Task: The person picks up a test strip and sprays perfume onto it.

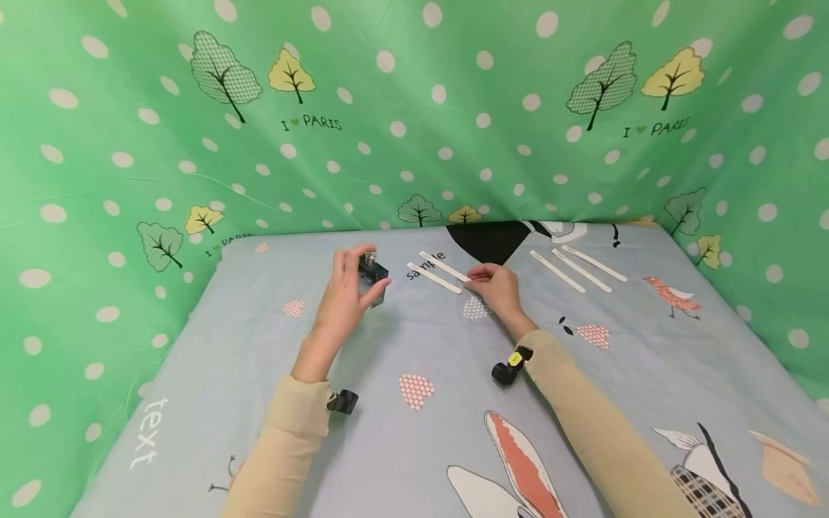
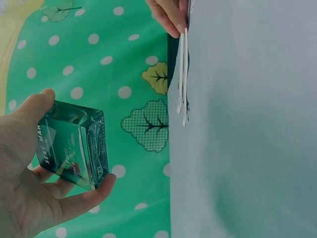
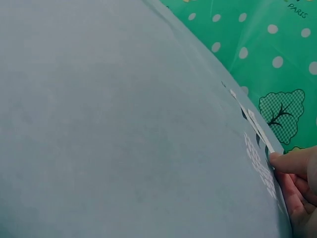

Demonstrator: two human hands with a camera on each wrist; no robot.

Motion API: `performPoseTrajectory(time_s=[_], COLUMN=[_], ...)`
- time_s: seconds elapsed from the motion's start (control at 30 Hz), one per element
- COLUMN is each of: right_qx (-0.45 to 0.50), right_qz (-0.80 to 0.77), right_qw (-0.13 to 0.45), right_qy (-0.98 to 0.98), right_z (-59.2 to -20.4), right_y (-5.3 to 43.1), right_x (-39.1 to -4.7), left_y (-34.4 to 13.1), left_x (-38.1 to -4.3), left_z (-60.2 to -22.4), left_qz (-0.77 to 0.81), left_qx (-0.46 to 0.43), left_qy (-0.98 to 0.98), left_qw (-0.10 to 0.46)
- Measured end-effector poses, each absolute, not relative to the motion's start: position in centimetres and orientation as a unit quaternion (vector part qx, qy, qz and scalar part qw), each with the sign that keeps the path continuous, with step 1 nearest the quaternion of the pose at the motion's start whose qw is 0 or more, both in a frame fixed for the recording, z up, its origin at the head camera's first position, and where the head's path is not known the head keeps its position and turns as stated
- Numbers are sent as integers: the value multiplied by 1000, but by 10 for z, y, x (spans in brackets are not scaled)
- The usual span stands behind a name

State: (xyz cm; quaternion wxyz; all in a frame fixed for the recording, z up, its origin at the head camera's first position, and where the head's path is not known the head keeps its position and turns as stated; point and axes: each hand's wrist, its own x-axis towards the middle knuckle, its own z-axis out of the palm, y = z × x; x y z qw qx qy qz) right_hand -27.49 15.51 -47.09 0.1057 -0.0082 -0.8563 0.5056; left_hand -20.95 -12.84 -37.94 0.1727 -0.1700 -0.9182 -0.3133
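My left hand (image 1: 345, 298) holds a square, blue-green glass perfume bottle (image 2: 69, 141) up above the table, its thumb on one side and fingers on the other. White lettering reading "SEXY MAN" shows on the glass in the left wrist view. With thumb and fingertips, my right hand (image 1: 499, 289) pinches the near end of a white paper test strip (image 1: 444, 265). Just to the left of that strip lies a second test strip (image 1: 434, 278), roughly parallel to it. The right fingertips (image 3: 277, 159) are also seen at the strip's end in the right wrist view.
Three more white strips (image 1: 581, 270) lie side by side on the table, right of my right hand. A grey-blue printed cloth (image 1: 414, 338) covers the table. Behind it and at both sides hangs a green dotted curtain (image 1: 414, 108).
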Motion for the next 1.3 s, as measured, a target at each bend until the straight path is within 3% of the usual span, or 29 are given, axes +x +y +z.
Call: performPoseTrajectory(time_s=[0.43, 0.73, 1.3], right_qx=[-36, -75, -48], right_qz=[511, 536, 539], right_qw=[79, 9, -7], right_qy=[-855, -841, -841], right_z=[-461, -448, -407], right_y=[160, 168, 184], right_x=[-276, -282, -280], left_y=[-125, -124, -122], left_x=[-212, -212, -211], left_z=[-379, -380, -380], left_qz=[-311, -309, -307], left_qx=[-173, -170, -169], left_qy=[-920, -922, -922], left_qw=[166, 162, 166])
